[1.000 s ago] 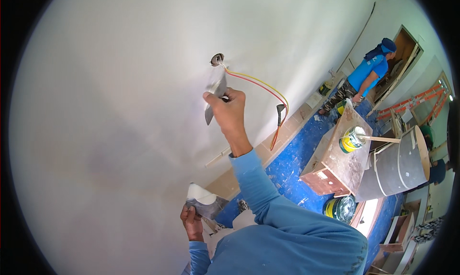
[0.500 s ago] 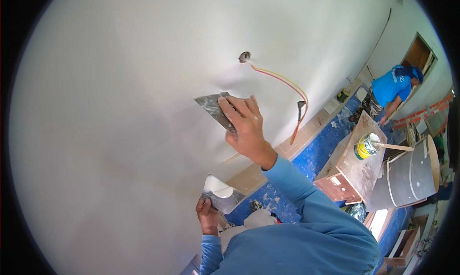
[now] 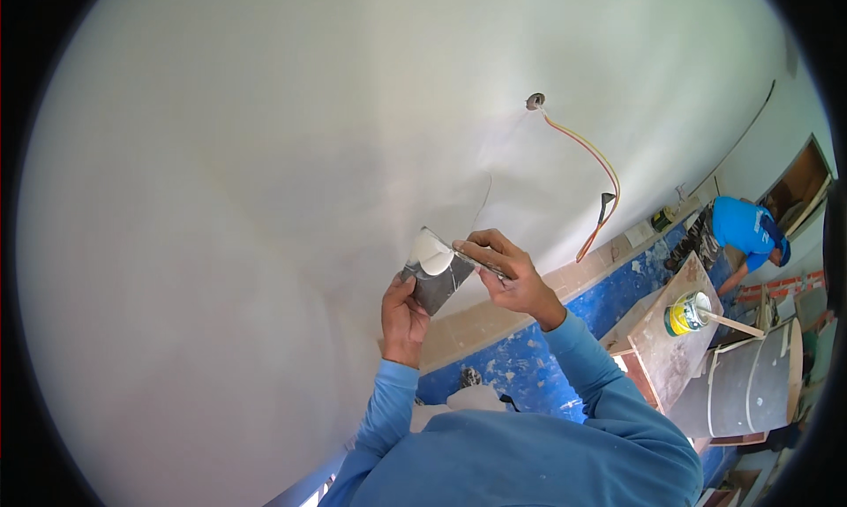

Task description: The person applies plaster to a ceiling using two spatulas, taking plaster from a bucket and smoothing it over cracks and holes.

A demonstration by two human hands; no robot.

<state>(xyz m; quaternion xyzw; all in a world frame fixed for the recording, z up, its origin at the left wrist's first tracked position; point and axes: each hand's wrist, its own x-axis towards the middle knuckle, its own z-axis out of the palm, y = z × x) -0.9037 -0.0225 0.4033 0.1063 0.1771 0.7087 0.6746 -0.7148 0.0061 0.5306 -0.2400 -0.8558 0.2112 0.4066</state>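
Note:
My left hand (image 3: 405, 323) is closed on the lower left edge of a grey metal filling knife (image 3: 438, 290), its flat blade held up before me. A smooth mound of white putty (image 3: 433, 255) sits on the upper part of that blade. My right hand (image 3: 512, 273) pinches a second scraper blade (image 3: 481, 262), seen nearly edge-on. The edge of this scraper meets the first blade right beside the putty. Behind both hands rises a pale plastered wall (image 3: 265, 154), with a thin crack-like line on it above the scraper.
Yellow and red wires (image 3: 600, 154) hang from a round hole (image 3: 535, 102) in the wall. To the right, a bucket (image 3: 686, 314) with a stick stands on a wooden box (image 3: 663, 348), next to a grey drum (image 3: 750, 388). A co-worker in blue (image 3: 741, 229) bends beyond it. Blue sheeting (image 3: 520, 366) covers the floor.
My right hand has come down from the wall with its scraper to the putty blade. My left hand has risen to meet it. The view has shifted, so the wires appear farther right.

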